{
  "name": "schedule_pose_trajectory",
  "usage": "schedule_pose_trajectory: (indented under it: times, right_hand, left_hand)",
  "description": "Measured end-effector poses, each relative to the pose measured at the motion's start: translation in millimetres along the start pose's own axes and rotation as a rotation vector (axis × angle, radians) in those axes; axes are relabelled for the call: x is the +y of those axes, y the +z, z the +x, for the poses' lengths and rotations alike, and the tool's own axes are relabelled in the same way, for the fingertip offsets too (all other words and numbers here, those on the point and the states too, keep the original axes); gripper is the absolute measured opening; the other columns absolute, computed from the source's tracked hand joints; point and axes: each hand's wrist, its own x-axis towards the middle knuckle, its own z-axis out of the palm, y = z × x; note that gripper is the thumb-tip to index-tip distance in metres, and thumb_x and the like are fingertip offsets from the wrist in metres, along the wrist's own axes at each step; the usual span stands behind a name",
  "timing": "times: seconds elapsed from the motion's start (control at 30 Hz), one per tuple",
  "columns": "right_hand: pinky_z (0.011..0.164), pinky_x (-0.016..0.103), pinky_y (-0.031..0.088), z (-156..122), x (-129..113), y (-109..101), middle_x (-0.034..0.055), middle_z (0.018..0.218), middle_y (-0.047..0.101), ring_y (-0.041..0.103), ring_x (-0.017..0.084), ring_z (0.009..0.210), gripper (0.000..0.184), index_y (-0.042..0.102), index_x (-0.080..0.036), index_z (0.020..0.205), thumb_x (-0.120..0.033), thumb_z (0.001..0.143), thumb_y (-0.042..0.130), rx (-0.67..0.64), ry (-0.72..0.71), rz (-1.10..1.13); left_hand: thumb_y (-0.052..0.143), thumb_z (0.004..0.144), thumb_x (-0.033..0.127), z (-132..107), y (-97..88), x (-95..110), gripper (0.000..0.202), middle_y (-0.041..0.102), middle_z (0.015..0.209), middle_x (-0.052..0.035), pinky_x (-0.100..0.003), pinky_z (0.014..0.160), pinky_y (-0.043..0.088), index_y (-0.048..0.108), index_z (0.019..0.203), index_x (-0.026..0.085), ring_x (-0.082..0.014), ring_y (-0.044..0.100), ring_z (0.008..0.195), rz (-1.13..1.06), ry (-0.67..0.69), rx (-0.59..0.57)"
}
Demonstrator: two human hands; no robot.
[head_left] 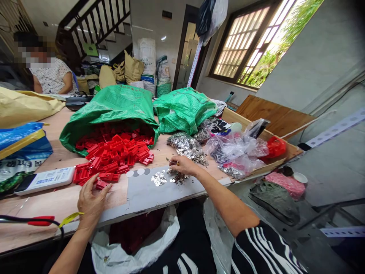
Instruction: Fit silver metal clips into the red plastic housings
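Head view: hard, glossy red plastic pieces [114, 152], blocky and channelled, spill in a loose heap from the mouth of a crinkled green woven sack [119, 101] onto the pale wood-grained bench [55, 131]. At the near edge of the heap, the left hand [91, 199] has its thumb and forefinger apart with one red piece between them; whether they press on it cannot be told. To the right, on a smooth grey sheet [159, 194], lie thin, shiny silver plates [159, 179] and, touching them, a darker, brownish pile of small metal bits [179, 177]. The right hand [185, 166] is over that darker pile, its fingers drawn close together; anything between the tips is too small to make out. Flat round discs [140, 171] sit in a row between the red heap and the silver plates. Behind the right hand, a clear bag [185, 146] bulges with metal bits, near a second green sack [182, 108] and a wooden tray [293, 152] crowded with filmy plastic bags [234, 146]. A white slab-shaped box [51, 179] adjoins the heap on the left, beside a slick blue sack [28, 144]. A yellow strip [70, 219] and black cable [28, 220] stand by the left wrist; a seated person [54, 76] is beyond the bench.
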Motion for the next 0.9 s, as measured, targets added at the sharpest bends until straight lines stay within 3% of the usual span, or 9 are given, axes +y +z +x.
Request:
schedule_pose_trajectory:
  times: [0.13, 0.23, 0.33, 0.5, 0.6, 0.77, 0.9]
  right_hand:
    - [0.061, 0.021, 0.037, 0.4, -0.8, -0.8, 0.0001, 0.072, 0.066, 0.056, 0.013, 0.067, 0.010, 0.067, -0.018, 0.081, -0.026, 0.075, 0.066, -0.041, 0.006, -0.013]
    - [0.063, 0.020, 0.038, -1.7, -1.2, -1.9, 0.0001, 0.079, 0.067, 0.058, 0.013, 0.071, 0.013, 0.067, -0.019, 0.087, -0.027, 0.079, 0.061, -0.037, 0.002, -0.005]
    - [0.062, 0.020, 0.039, -2.3, -0.2, -3.5, -0.0007, 0.079, 0.068, 0.059, 0.014, 0.072, 0.014, 0.068, -0.020, 0.084, -0.027, 0.073, 0.069, -0.055, 0.009, -0.008]
    - [0.071, 0.022, 0.040, 12.8, 4.6, -8.5, 0.0023, 0.094, 0.068, 0.060, 0.015, 0.084, 0.015, 0.065, -0.020, 0.094, -0.028, 0.085, 0.055, 0.069, 0.099, -0.067]
    - [0.070, 0.025, 0.040, 30.6, 5.7, -4.9, 0.0064, 0.098, 0.067, 0.059, 0.019, 0.087, 0.016, 0.063, -0.019, 0.096, -0.027, 0.083, 0.057, 0.130, 0.187, -0.138]
    - [0.071, 0.028, 0.040, 52.1, 3.8, 8.8, 0.0104, 0.099, 0.066, 0.058, 0.022, 0.090, 0.016, 0.064, -0.018, 0.094, -0.024, 0.080, 0.059, 0.131, 0.213, -0.189]
    - [0.069, 0.026, 0.040, 44.6, 6.1, 5.1, 0.0082, 0.093, 0.068, 0.059, 0.020, 0.084, 0.014, 0.064, -0.018, 0.091, -0.018, 0.081, 0.055, 0.118, 0.174, -0.163]
  left_hand:
    - [0.063, 0.071, 0.047, 0.7, 0.3, 1.1, 0.058, 0.062, 0.117, -0.0115, -0.046, 0.097, 0.043, 0.057, 0.121, 0.019, -0.0300, 0.056, 0.108, -0.013, -0.032, -0.002]
    - [0.062, 0.071, 0.048, 0.7, 0.4, 0.6, 0.059, 0.061, 0.118, -0.0111, -0.045, 0.097, 0.043, 0.056, 0.122, 0.020, -0.0295, 0.056, 0.108, -0.016, -0.017, -0.010]
    - [0.062, 0.071, 0.048, 0.4, -0.1, 0.4, 0.059, 0.061, 0.118, -0.0107, -0.045, 0.097, 0.043, 0.056, 0.123, 0.020, -0.0294, 0.056, 0.108, -0.010, -0.018, -0.013]
    - [0.063, 0.072, 0.045, 0.7, 1.1, -1.2, 0.058, 0.061, 0.120, -0.0111, -0.045, 0.098, 0.042, 0.056, 0.123, 0.019, -0.0296, 0.056, 0.110, -0.001, -0.022, -0.010]
    - [0.064, 0.071, 0.044, 0.9, 2.6, -4.1, 0.059, 0.061, 0.120, -0.0117, -0.044, 0.099, 0.042, 0.056, 0.123, 0.019, -0.0295, 0.056, 0.110, -0.006, -0.013, -0.003]
    - [0.064, 0.072, 0.045, 1.0, 2.8, -5.4, 0.058, 0.061, 0.120, -0.0111, -0.045, 0.099, 0.043, 0.056, 0.124, 0.020, -0.0290, 0.057, 0.110, -0.016, -0.016, 0.000]
    - [0.065, 0.072, 0.044, 1.1, 1.7, -3.0, 0.058, 0.061, 0.121, -0.0115, -0.045, 0.098, 0.043, 0.055, 0.124, 0.020, -0.0295, 0.057, 0.110, -0.005, -0.028, -0.007]
